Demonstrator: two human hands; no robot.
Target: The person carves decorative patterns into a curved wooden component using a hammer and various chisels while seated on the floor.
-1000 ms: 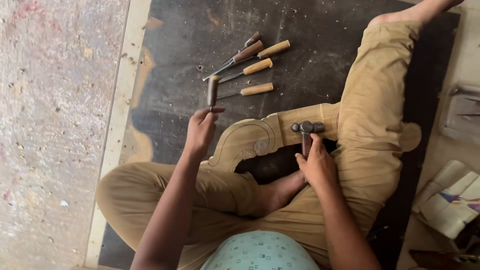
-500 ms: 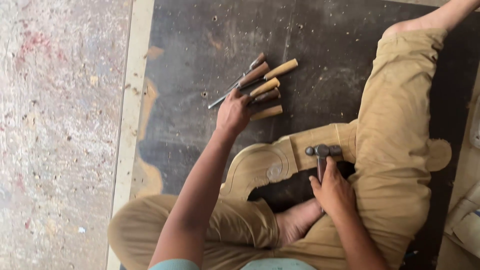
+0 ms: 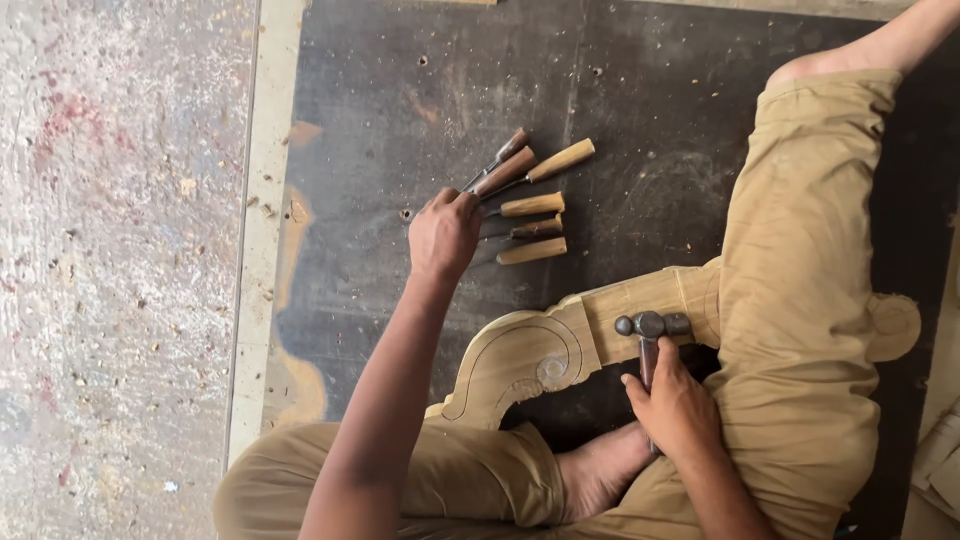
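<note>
Dark floor board (image 3: 380, 120), speckled floor at 9 o'clock | left hand (image 3: 443, 235) grabs chisels (image 3: 530, 205) | right hand (image 3: 675, 405) grips hammer (image 3: 650, 330)

Bare dark board (image 3: 400, 90) above the chisels (image 3: 530, 205); carved wooden piece (image 3: 560, 350) and trouser leg (image 3: 800, 300) below and right.

Woodcarving workshop: chisels (image 3: 525, 195), hammer (image 3: 650, 330), carved wooden piece (image 3: 540, 355) on floor.

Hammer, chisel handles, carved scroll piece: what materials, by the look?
Hammer: dull grey metal head, likely steel; dark handle, probably wood.
Chisel handles: turned wood, some pale, some darker brown.
Carved scroll piece: pale raw wood, visible grain, seemingly unfinished.
</note>
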